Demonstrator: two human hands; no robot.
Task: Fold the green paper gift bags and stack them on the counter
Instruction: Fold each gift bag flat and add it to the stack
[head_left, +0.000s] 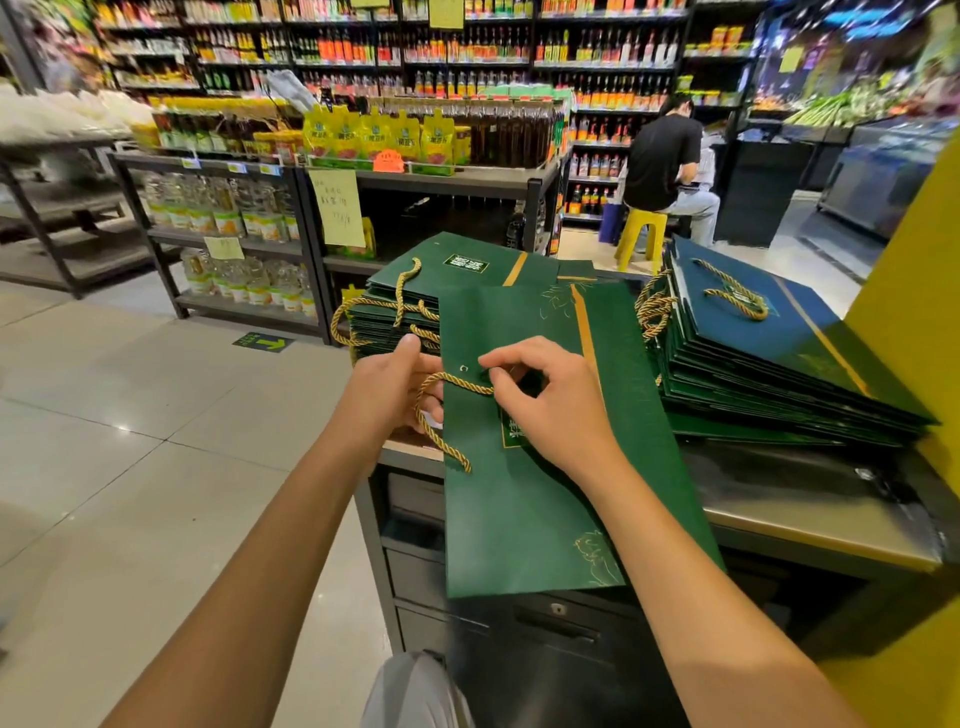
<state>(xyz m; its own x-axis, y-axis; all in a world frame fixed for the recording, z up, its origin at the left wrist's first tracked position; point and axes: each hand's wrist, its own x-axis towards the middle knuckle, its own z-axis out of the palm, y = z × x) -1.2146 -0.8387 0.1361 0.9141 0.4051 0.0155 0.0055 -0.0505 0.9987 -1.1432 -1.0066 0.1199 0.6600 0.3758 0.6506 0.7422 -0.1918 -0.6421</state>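
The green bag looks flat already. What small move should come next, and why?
Probably lay the gold cord flat on the green bag. The right hand pinches the cord by the punched hole, the left hand holds the bag's left edge, and the cord loops out past that edge, so it would stick out of a stack.
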